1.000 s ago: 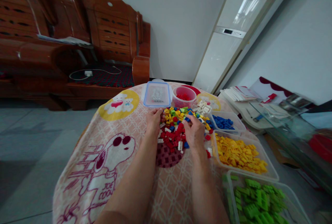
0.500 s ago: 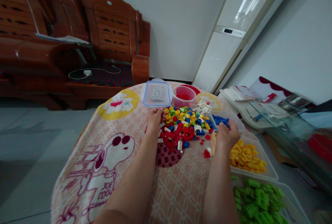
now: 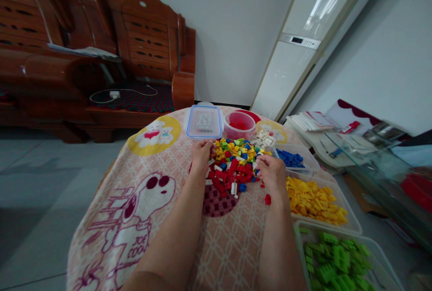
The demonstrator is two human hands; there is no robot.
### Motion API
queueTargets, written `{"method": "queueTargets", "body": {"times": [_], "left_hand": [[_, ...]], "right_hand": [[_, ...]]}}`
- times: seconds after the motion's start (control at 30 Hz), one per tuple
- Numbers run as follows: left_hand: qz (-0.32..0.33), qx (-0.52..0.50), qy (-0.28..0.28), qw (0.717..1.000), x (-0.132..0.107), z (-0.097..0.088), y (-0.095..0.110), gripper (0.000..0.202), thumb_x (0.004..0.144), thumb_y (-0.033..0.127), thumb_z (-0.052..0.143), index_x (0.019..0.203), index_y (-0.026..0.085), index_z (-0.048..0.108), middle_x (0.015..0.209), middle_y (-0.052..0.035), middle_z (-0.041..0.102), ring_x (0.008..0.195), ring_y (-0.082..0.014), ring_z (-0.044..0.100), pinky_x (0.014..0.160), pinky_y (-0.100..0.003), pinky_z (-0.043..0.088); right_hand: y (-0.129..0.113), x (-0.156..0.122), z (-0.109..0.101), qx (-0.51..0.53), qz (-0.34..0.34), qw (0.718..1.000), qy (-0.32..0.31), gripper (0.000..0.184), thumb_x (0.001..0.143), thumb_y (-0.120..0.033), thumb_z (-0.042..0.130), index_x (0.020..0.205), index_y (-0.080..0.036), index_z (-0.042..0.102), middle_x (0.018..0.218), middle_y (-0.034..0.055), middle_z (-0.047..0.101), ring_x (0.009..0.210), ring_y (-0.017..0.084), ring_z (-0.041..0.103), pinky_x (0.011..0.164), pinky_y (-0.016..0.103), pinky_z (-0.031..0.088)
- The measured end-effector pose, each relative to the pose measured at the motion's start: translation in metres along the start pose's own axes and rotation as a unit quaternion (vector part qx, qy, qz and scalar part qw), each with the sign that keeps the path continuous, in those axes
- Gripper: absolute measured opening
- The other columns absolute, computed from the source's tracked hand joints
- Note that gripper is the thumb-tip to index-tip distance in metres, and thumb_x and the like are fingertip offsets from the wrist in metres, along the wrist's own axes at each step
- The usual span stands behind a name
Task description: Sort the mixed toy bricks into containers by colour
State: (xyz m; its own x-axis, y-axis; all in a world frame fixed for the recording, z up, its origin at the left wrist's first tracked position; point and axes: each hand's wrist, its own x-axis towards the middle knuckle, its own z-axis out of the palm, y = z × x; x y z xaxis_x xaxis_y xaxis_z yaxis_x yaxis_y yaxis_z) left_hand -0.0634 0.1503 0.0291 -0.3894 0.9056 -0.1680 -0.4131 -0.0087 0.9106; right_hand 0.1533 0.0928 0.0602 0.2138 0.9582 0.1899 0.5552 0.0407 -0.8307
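Observation:
A heap of mixed toy building bricks (image 3: 236,165) in red, yellow, blue, green and white lies on the cloth-covered table. At the heap's left edge is my left hand (image 3: 201,152), fingers curled and closed against the bricks; whatever they grip is hidden. My right hand (image 3: 272,172) reaches the right edge of the heap, its thumb and fingers drawn together in a pinch. What lies between those fingertips is too small to make out. Just beyond my right hand stands a clear tray of blue bricks (image 3: 290,159).
Trays of yellow bricks (image 3: 315,202) and green bricks (image 3: 337,259) line the table's right side. Behind the heap are a round tub (image 3: 239,131) with red bricks, white bricks (image 3: 265,139) and a blue-rimmed lidded box (image 3: 204,122). A glass-topped stand (image 3: 367,160) adjoins on the right.
My right hand has moved left from over the blue-brick tray to the heap's right edge. The blue bricks now show fully. My left hand has stayed in place.

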Motion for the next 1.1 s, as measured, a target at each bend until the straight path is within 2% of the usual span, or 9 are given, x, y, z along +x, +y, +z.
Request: {"method": "queueTargets", "body": {"times": [0.2,0.27,0.33,0.4,0.53,0.63,0.73,0.87,1.1], "left_hand": [[0.009,0.007,-0.007,1.0,-0.001,0.0,0.001,0.018,0.065,0.028,0.066,0.074,0.012,0.066,0.056,0.0028,0.059,0.04,-0.0052,0.046,0.041,-0.017,0.032],[0.037,0.047,-0.036,0.998,-0.003,0.002,0.005,0.018,0.066,0.03,0.065,0.073,0.013,0.067,0.055,0.0028,0.058,0.04,-0.006,0.045,0.041,-0.019,0.031],[0.085,0.118,-0.107,0.984,-0.009,0.005,0.011,0.02,0.069,0.033,0.065,0.074,0.014,0.069,0.054,0.0022,0.058,0.041,-0.0078,0.046,0.043,-0.02,0.032],[0.143,0.221,-0.206,0.942,-0.018,0.011,0.017,0.02,0.072,0.033,0.064,0.076,0.016,0.072,0.057,0.0004,0.061,0.048,-0.0105,0.052,0.047,-0.021,0.036],[0.242,0.448,-0.354,0.784,-0.04,0.025,0.022,0.017,0.07,0.028,0.069,0.083,0.019,0.076,0.078,-0.0025,0.072,0.071,-0.016,0.062,0.065,-0.024,0.045],[0.272,0.542,-0.384,0.696,-0.052,0.033,0.02,0.025,0.069,0.025,0.072,0.093,0.02,0.077,0.091,-0.0038,0.073,0.085,-0.0196,0.065,0.075,-0.027,0.047],[0.281,0.588,-0.38,0.657,-0.057,0.036,0.018,0.026,0.07,0.022,0.071,0.096,0.02,0.077,0.096,-0.0052,0.072,0.09,-0.0211,0.064,0.078,-0.028,0.047],[0.287,0.585,-0.382,0.656,-0.056,0.035,0.018,0.015,0.076,0.021,0.066,0.085,0.02,0.078,0.089,-0.0051,0.071,0.088,-0.0201,0.064,0.077,-0.028,0.046],[0.26,0.543,-0.339,0.723,-0.047,0.032,0.021,0.016,0.081,0.02,0.059,0.076,0.016,0.074,0.078,-0.0043,0.072,0.075,-0.0169,0.063,0.068,-0.026,0.042]], "right_hand": [[-0.006,-0.007,0.011,-0.07,-0.046,0.986,-0.144,0.021,0.073,-0.035,0.063,0.08,-0.02,0.076,0.058,0.0002,0.065,0.055,0.016,0.062,0.053,0.025,0.045],[-0.002,-0.005,0.012,-0.068,-0.05,0.988,-0.13,0.024,0.075,-0.036,0.062,0.084,-0.02,0.077,0.06,0.0009,0.067,0.057,0.017,0.063,0.056,0.026,0.047],[0.004,-0.001,0.012,-0.055,-0.045,0.995,-0.067,0.031,0.078,-0.038,0.058,0.093,-0.019,0.077,0.066,0.0029,0.07,0.06,0.018,0.064,0.06,0.028,0.049],[0.013,0.004,0.012,-0.036,-0.033,0.999,0.013,0.038,0.081,-0.04,0.053,0.101,-0.016,0.075,0.072,0.0056,0.072,0.062,0.019,0.065,0.063,0.03,0.051],[0.026,0.009,0.017,-0.017,-0.011,0.995,0.102,0.043,0.081,-0.038,0.048,0.105,-0.012,0.074,0.072,0.0084,0.073,0.061,0.021,0.065,0.065,0.032,0.052],[0.03,0.009,0.023,-0.02,-0.004,0.99,0.143,0.043,0.08,-0.033,0.047,0.104,-0.01,0.074,0.069,0.0091,0.071,0.06,0.022,0.064,0.067,0.033,0.051],[0.032,0.007,0.028,0.009,0.007,0.988,0.153,0.043,0.079,-0.032,0.047,0.104,-0.01,0.075,0.066,0.0087,0.07,0.06,0.022,0.064,0.066,0.032,0.051],[0.039,0.007,0.031,0.077,0.046,0.986,0.138,0.047,0.079,-0.036,0.049,0.109,-0.008,0.073,0.066,0.0075,0.07,0.051,0.019,0.06,0.054,0.03,0.049],[0.045,0.008,0.034,0.126,0.064,0.98,0.138,0.049,0.08,-0.039,0.05,0.111,-0.008,0.072,0.066,0.0063,0.068,0.045,0.016,0.055,0.044,0.027,0.046]]}}
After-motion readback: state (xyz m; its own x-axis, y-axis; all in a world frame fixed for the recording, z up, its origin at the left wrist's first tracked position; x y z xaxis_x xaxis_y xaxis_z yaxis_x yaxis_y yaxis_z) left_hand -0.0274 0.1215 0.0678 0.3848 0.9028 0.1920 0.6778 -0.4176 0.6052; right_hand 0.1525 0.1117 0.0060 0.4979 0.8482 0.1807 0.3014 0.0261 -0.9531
